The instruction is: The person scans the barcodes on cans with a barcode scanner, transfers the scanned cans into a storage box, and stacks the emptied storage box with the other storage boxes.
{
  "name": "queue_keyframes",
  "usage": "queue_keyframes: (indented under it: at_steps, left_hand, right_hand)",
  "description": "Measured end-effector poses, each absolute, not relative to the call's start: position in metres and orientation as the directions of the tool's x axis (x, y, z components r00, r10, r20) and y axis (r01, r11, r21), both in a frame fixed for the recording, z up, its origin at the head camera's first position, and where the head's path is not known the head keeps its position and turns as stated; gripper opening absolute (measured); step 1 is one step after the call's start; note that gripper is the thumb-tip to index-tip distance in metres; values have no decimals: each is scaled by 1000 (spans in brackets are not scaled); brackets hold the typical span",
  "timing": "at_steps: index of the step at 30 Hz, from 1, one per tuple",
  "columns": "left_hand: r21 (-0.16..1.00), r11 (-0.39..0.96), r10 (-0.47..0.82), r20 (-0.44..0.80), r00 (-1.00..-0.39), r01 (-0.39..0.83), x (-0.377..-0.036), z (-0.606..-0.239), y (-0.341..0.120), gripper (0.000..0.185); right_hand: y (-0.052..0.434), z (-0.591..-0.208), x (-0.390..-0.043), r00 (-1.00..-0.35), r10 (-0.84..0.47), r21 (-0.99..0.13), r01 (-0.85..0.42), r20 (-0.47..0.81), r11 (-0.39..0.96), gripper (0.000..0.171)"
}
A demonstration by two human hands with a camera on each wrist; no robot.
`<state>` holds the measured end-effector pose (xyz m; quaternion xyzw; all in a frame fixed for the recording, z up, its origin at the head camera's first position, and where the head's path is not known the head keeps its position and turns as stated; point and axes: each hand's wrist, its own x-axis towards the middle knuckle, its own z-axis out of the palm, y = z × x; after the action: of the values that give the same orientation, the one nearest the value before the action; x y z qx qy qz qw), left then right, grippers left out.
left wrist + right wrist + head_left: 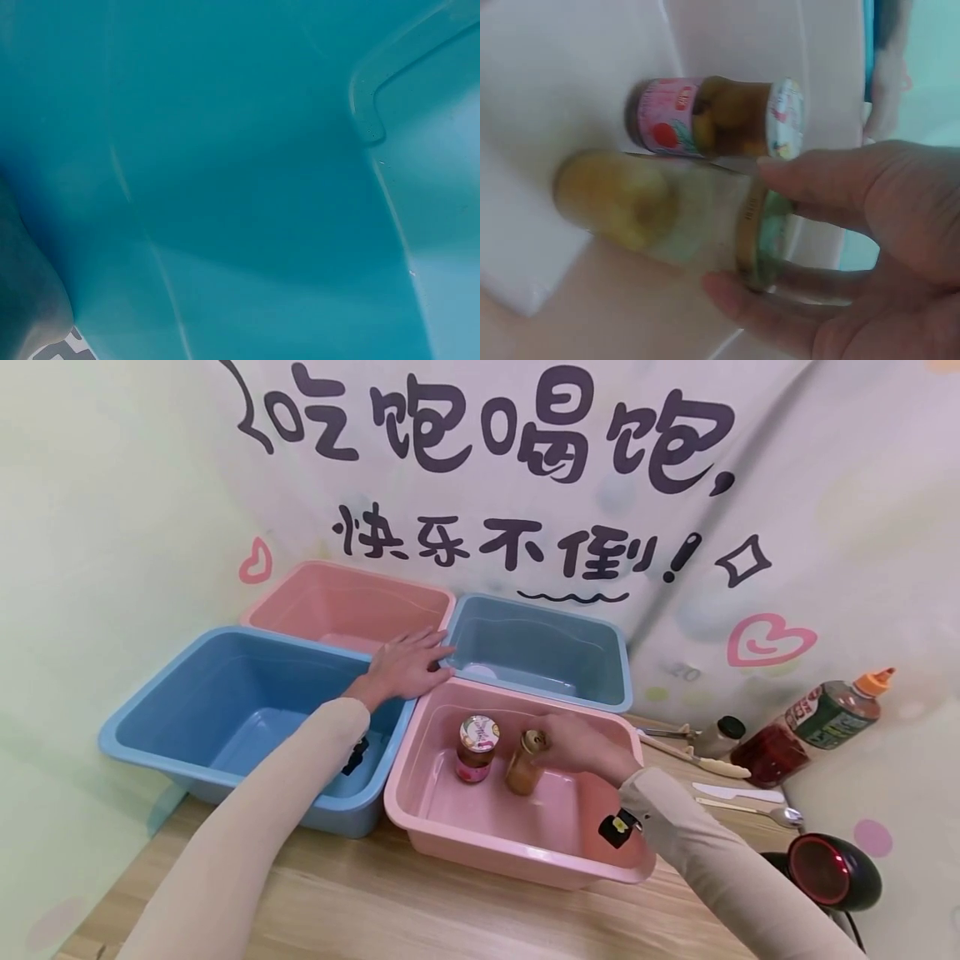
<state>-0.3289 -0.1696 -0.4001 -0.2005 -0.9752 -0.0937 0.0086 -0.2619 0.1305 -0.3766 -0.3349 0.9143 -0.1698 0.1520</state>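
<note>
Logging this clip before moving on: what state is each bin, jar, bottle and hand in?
Near pink bin: holds two upright jars.
Pink-labelled jar: lidded, standing free.
Amber jar: lidded, upright, right hand grips its lid.
Left hand: fingers straight, resting on bin rims.
Near blue bin: nothing visible inside.
Sauce bottle: capped, leaning.

Amber jar (524, 767): gold lid — upright in the near pink bin (480, 847), lid pinched by the right hand (581, 747).
Labelled jar (477, 749): pink label, patterned lid — upright just beside it.
</note>
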Motion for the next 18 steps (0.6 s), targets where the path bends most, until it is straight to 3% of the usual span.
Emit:
queue_keyframes:
  at_steps: [8, 18]
  left_hand:
    - [183, 902, 387, 53, -920, 390, -328, -399, -169, 60]
    - [176, 903, 385, 66, -920, 391, -330, -401, -168, 59]
  right_hand:
    - [123, -390, -258, -776, -611, -366, -530, -153, 765, 41]
    - [120, -395, -253, -813, -569, -386, -489, -122, 782, 30]
